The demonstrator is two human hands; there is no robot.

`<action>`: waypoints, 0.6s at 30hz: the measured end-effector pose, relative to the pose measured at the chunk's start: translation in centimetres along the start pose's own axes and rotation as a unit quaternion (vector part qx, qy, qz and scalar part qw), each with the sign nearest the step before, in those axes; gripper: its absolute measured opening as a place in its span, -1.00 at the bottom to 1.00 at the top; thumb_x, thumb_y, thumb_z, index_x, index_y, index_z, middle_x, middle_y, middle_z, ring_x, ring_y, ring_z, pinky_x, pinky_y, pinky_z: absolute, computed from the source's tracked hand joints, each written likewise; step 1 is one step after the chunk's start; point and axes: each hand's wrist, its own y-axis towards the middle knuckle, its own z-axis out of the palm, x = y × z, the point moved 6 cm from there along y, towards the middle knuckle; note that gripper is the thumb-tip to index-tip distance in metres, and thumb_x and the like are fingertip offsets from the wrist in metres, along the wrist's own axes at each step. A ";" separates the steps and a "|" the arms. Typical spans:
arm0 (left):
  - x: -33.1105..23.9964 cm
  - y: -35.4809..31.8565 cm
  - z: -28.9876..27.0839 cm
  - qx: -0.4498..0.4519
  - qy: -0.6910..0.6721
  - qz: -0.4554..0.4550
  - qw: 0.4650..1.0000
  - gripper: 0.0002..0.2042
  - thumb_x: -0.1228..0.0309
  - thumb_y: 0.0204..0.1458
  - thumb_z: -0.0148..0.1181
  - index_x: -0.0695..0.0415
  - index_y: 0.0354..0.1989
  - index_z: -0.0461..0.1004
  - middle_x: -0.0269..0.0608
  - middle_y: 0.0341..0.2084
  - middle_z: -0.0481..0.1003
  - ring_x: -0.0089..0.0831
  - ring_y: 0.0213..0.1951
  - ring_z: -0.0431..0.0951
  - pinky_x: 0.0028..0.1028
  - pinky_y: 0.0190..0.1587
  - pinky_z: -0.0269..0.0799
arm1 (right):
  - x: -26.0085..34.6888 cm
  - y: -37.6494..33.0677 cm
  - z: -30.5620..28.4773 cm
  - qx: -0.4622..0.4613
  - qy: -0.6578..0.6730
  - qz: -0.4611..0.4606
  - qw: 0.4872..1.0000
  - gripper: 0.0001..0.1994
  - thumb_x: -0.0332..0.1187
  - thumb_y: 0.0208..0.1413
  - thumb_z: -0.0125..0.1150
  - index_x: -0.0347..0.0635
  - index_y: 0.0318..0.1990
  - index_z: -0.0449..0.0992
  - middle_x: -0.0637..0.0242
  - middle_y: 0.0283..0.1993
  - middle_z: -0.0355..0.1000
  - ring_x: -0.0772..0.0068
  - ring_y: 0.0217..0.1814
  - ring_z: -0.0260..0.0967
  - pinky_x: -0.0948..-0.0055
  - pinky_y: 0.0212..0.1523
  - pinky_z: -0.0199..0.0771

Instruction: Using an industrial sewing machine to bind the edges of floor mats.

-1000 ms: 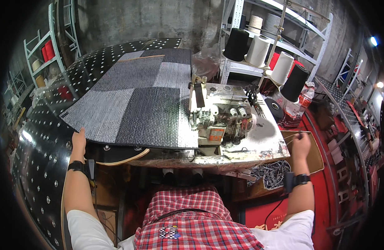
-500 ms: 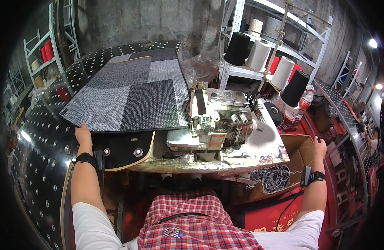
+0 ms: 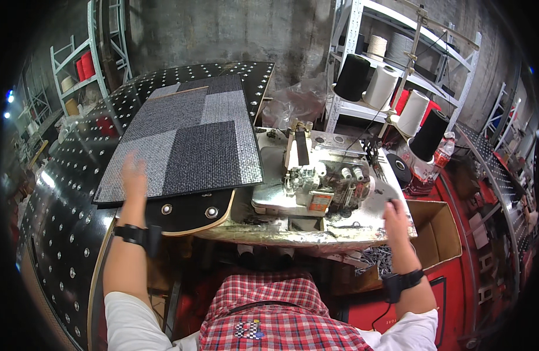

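A grey patchwork mat point(image 3: 202, 153) with dark bound edges lies on the studded black table, left of the overlock sewing machine point(image 3: 322, 169). Other layers show beneath its near edge, so it seems to top a stack. My left hand point(image 3: 134, 174) is over the mat's near left corner, smeared by motion; whether it touches the mat I cannot tell. My right hand point(image 3: 396, 220) is beside the right end of the machine's worktop point(image 3: 269, 229), fingers curled. A small dark tip shows at its fingers, too blurred to name.
Black and white thread cones point(image 3: 380, 86) stand on a stand behind the machine. A cardboard box point(image 3: 442, 231) with grey scraps sits low at the right. White shelving point(image 3: 343, 58) rises behind, and clear plastic point(image 3: 299, 102) lies by the wall. The black table point(image 3: 64, 234) extends left.
The mat's right edge has come away from the machine, its near edge now lower. My left hand has moved from the corner onto the mat's area. My right hand has come inward from over the box.
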 end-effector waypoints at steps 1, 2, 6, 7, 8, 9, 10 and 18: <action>-4.7 -0.8 3.2 0.149 -0.063 -0.022 0.987 -0.75 0.42 -0.05 -0.02 0.25 -0.19 0.36 -0.03 -0.18 0.36 -0.19 -0.06 0.30 -0.35 0.03 0.11 | 0.7 -0.8 2.6 0.039 0.033 0.022 0.998 -0.82 -0.31 0.05 -0.05 -0.20 -0.24 0.29 0.49 -0.61 0.18 0.76 -0.67 0.03 0.73 -0.71 0.06; -9.7 -2.5 5.1 0.246 -0.113 0.013 0.963 -0.75 0.42 -0.08 -0.02 0.21 -0.20 0.37 -0.02 -0.18 0.36 -0.20 -0.07 0.31 -0.35 0.01 0.15 | 1.6 -1.9 5.4 0.080 0.064 0.039 0.994 -0.82 -0.31 0.06 -0.06 -0.20 -0.23 0.29 0.48 -0.61 0.19 0.76 -0.67 0.03 0.76 -0.73 0.05; -17.3 -9.1 11.9 0.404 -0.019 0.218 0.888 -0.61 0.37 -0.20 0.06 0.12 -0.11 0.34 -0.06 -0.03 0.25 -0.14 0.06 0.15 -0.28 0.11 0.03 | 3.2 -4.6 15.3 0.255 0.170 0.110 0.945 -0.79 -0.27 0.06 -0.06 -0.18 -0.22 0.30 0.43 -0.61 0.23 0.72 -0.72 0.05 0.76 -0.73 0.08; -17.9 -9.9 13.0 0.398 0.017 0.227 0.889 -0.58 0.38 -0.21 0.06 0.11 -0.07 0.31 -0.08 0.00 0.21 -0.14 0.08 0.12 -0.27 0.11 0.02 | 3.8 -5.2 16.9 0.270 0.177 0.124 0.938 -0.79 -0.26 0.06 -0.07 -0.17 -0.24 0.30 0.41 -0.62 0.22 0.69 -0.73 0.05 0.72 -0.73 0.08; -18.2 -10.5 14.1 0.393 0.054 0.234 0.888 -0.55 0.39 -0.22 0.05 0.10 -0.04 0.29 -0.10 0.04 0.17 -0.14 0.10 0.09 -0.26 0.12 0.00 | 4.4 -5.8 18.4 0.286 0.184 0.138 0.930 -0.79 -0.24 0.06 -0.08 -0.17 -0.25 0.30 0.40 -0.62 0.22 0.65 -0.75 0.05 0.68 -0.73 0.07; -18.7 -10.8 14.7 0.361 0.087 0.261 0.891 -0.52 0.42 -0.24 0.05 0.11 -0.02 0.26 -0.13 0.03 0.17 -0.18 0.08 0.11 -0.27 0.11 0.01 | 4.7 -6.3 19.7 0.294 0.207 0.151 0.921 -0.80 -0.23 0.05 -0.09 -0.17 -0.28 0.29 0.39 -0.63 0.21 0.63 -0.75 0.03 0.65 -0.74 0.05; -18.6 -10.9 15.5 0.360 0.086 0.263 0.891 -0.52 0.42 -0.24 0.05 0.11 -0.02 0.26 -0.13 0.03 0.17 -0.18 0.08 0.11 -0.27 0.11 0.01 | 4.8 -6.4 20.8 0.301 0.230 0.163 0.911 -0.80 -0.23 0.05 -0.10 -0.16 -0.30 0.28 0.39 -0.64 0.19 0.61 -0.76 0.02 0.62 -0.75 0.03; -19.6 -9.5 15.7 0.262 -0.021 0.267 0.927 -0.65 0.50 -0.22 0.01 0.21 -0.15 0.33 -0.17 -0.32 0.38 -0.20 -0.29 0.32 -0.37 -0.17 0.25 | 4.3 -5.9 27.4 0.341 0.318 0.331 0.821 -0.51 0.17 -0.01 -0.18 -0.13 -0.47 0.29 0.47 -0.75 0.04 0.60 -0.80 -0.16 0.59 -0.76 -0.14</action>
